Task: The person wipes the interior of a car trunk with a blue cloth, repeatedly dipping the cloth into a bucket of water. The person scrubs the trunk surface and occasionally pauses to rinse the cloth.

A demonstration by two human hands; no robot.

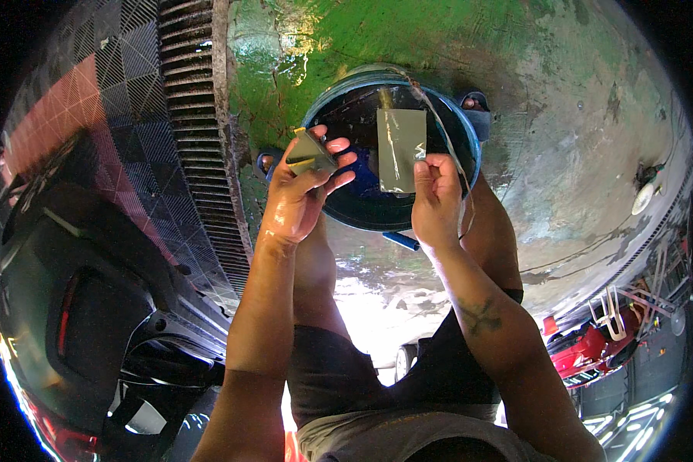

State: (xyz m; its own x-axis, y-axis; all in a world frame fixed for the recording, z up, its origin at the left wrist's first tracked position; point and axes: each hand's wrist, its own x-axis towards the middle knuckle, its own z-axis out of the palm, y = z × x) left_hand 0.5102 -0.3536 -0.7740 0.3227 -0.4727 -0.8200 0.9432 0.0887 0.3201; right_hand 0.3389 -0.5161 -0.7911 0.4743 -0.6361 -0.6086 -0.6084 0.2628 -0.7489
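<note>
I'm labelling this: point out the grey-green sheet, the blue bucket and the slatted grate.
Grey-green sheet [406,148]: head view, middle of its face.
Blue bucket [473,151]: head view, right-side rim.
Slatted grate [199,138]: head view, slats midway along.

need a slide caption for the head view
Left hand holding a small yellow-edged piece, right hand pinching a grey-green sheet over a blue-rimmed bucket.

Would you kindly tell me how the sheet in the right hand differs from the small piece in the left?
The sheet in the right hand looks larger than the small piece in the left hand. The sheet is rectangular; the small piece looks more angular, with yellow at its edges. Both are mainly grey-green.
</note>
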